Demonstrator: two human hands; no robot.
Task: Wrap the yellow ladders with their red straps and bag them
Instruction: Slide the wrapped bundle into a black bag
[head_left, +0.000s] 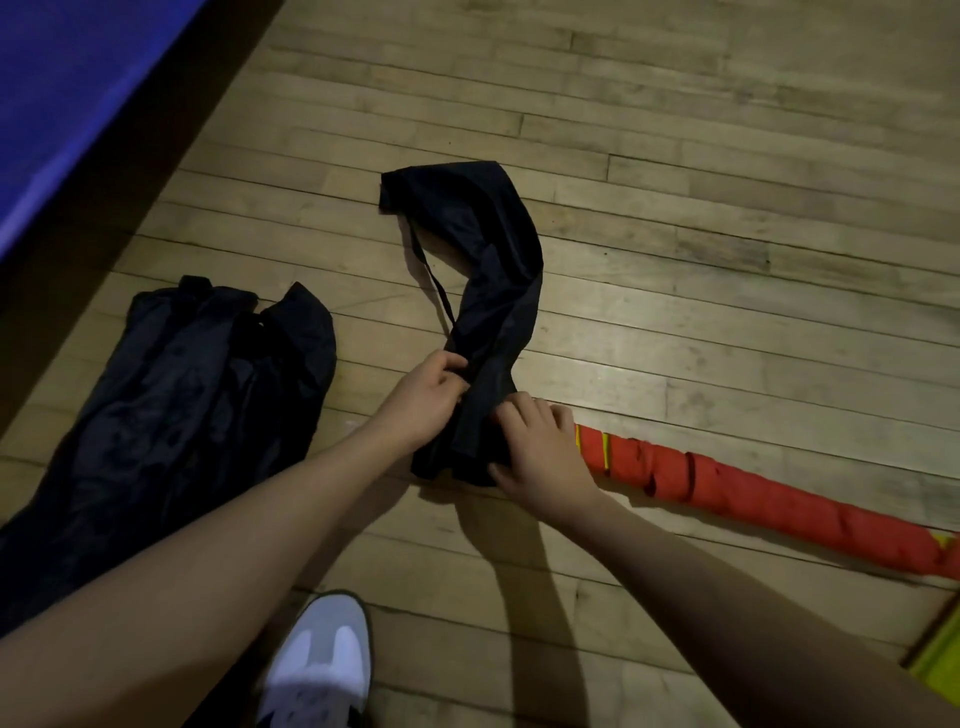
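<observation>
Hands (423, 400) (both) on bag (483, 312)

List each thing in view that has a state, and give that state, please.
wrapped ladder: bundled in red strap, lying on the floor, near end at the bag mouth.
black bag: limp, bent, mouth held at the ladder end.
second black bag: crumpled on the floor, untouched.
left hand: grips the bag edge.
right hand: grips the bag mouth over the ladder end.

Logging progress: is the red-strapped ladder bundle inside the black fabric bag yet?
Mostly out. Only its near end sits at the black fabric bag's mouth, held by both hands; the rest of the red-strapped ladder bundle lies bare on the wooden floor.
</observation>
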